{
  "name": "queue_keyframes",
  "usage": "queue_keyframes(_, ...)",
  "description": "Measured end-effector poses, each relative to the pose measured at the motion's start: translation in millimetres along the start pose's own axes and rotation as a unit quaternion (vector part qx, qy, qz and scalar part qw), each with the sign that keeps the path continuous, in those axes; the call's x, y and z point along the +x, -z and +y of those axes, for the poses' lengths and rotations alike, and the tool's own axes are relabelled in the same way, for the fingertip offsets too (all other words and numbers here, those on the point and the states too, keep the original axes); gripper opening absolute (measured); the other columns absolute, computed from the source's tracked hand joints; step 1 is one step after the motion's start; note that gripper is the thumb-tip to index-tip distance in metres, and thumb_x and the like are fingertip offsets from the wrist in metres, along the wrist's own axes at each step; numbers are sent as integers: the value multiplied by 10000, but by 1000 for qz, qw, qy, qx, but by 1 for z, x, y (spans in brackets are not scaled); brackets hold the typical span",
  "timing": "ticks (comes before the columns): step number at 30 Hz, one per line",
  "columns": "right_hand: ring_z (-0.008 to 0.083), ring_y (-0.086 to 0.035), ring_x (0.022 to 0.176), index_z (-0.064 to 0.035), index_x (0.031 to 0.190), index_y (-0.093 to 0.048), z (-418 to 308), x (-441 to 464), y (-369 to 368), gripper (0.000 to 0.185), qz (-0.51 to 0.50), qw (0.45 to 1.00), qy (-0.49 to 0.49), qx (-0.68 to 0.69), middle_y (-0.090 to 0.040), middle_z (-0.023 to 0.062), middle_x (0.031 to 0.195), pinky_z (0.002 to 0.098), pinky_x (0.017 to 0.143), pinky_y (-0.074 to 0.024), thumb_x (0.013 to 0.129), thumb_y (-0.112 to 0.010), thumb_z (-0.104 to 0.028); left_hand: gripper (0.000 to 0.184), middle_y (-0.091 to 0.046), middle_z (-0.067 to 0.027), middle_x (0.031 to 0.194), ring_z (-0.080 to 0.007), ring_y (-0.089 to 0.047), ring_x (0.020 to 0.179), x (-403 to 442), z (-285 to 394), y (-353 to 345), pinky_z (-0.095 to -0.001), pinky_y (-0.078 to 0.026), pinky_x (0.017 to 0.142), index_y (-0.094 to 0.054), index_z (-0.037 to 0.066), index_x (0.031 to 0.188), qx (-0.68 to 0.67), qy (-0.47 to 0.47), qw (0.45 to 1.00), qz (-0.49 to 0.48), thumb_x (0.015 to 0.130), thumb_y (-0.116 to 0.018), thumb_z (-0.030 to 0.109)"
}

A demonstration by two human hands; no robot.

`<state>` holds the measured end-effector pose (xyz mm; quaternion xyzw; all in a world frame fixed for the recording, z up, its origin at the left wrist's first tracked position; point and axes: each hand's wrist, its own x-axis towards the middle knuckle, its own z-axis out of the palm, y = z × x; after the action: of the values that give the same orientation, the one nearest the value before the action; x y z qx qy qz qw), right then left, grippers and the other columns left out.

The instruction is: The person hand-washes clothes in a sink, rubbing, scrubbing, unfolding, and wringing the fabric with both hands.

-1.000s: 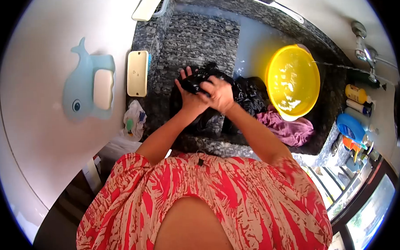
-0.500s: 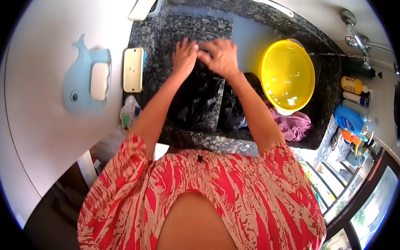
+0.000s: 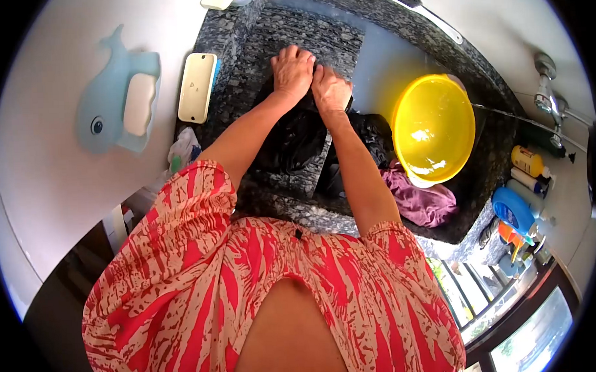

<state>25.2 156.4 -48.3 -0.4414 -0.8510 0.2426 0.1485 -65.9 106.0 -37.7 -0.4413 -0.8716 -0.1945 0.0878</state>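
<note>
Wet black cloth [image 3: 290,141] lies bunched on the ridged granite washboard [image 3: 306,35] of the sink. Its upper end runs up between my two hands. My left hand [image 3: 293,71] is closed on it, fingers curled over. Just beside, almost touching, my right hand [image 3: 332,90] is also closed on the black cloth, knuckles up; its fingertips are hidden. More dark cloth [image 3: 372,134] hangs over the washboard's right edge, partly behind my right forearm.
Right of my forearm, a yellow basin [image 3: 434,129] of water stands in the sink, with purple cloth [image 3: 420,198] below it. Wall tap [image 3: 548,98], bottles [image 3: 514,210] at right. A cream box [image 3: 197,88] sits on the left ledge; a whale-shaped soap holder [image 3: 102,114] is on the left wall.
My hands were raised with fingers apart over the washboard; now they are down and closed on the black cloth. The cloth's upper part has been gathered upward. The head view has shifted slightly.
</note>
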Motion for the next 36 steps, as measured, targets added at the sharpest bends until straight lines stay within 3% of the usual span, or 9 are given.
queue_keyframes(7,326,-591,819,-76,789,-638,-1,-96,45,284,-48,976,135,164,-629,126,842,432,705,-467,914,-497,-288,252,-569,-96,741,-319,-542,751,-84,5,69,-477,-391,615,-589,75,722,-117,8,989,-94,905,-546,243)
queue_keyframes(12,337,-606,797,-63,787,-619,-3,2,-6,308,-14,998,-6,57,-629,146,798,480,698,-483,925,-471,-295,273,-601,-80,873,-299,-529,874,1,-4,4,-471,-382,769,-636,93,807,-2,2,998,-70,924,-492,294)
queue_keyframes(18,365,-560,906,-93,985,-622,-28,-44,40,254,22,994,-36,97,-613,138,959,503,761,-447,915,-499,-305,241,-552,-88,841,-314,-523,843,-30,10,49,-489,-384,684,-621,117,781,-52,59,995,-66,901,-531,305)
queue_keyframes(20,349,-576,826,-85,891,-635,-7,-81,31,230,10,985,114,131,-617,127,864,481,724,-468,909,-506,-274,288,-572,-106,804,-319,-536,769,-74,4,71,-471,-403,626,-551,84,703,-70,-6,994,-86,915,-512,275)
queue_keyframes(24,332,-611,647,-72,690,-621,-3,-23,-7,332,0,994,62,91,-626,116,689,460,635,-508,914,-472,-266,352,-609,-143,664,-334,-598,663,-20,-10,26,-465,-455,621,-587,53,653,-61,-21,995,-81,916,-484,263)
queue_keyframes(31,382,-606,1010,-92,1070,-636,-1,10,27,504,-220,954,-99,180,-639,231,1055,434,903,-463,928,-390,-508,470,-669,-196,826,-364,-640,769,12,6,38,-460,-495,723,-694,21,770,-24,193,955,-223,923,-428,375)
queue_keyframes(33,262,-534,1187,-87,1265,-550,38,4,49,556,-194,815,-138,529,-614,133,1187,378,991,-389,913,-498,-514,314,-687,-166,857,-310,-667,796,17,4,57,-379,-524,741,-690,16,847,-264,381,859,-219,887,-544,291)
queue_keyframes(34,227,-460,1249,-75,1319,-498,38,-6,79,565,-159,715,-197,651,-553,65,1272,394,1025,-343,922,-525,-476,271,-692,-146,841,-285,-672,812,19,-7,64,-359,-529,747,-685,15,860,-451,447,744,-206,876,-575,261)
queue_keyframes(36,239,-322,1358,-80,1455,-313,54,-26,109,671,-186,725,-134,650,-386,75,1444,396,1109,-238,925,-548,-417,232,-681,-87,835,-210,-655,788,41,15,135,-333,-532,728,-666,6,912,-646,503,537,-204,868,-612,227)
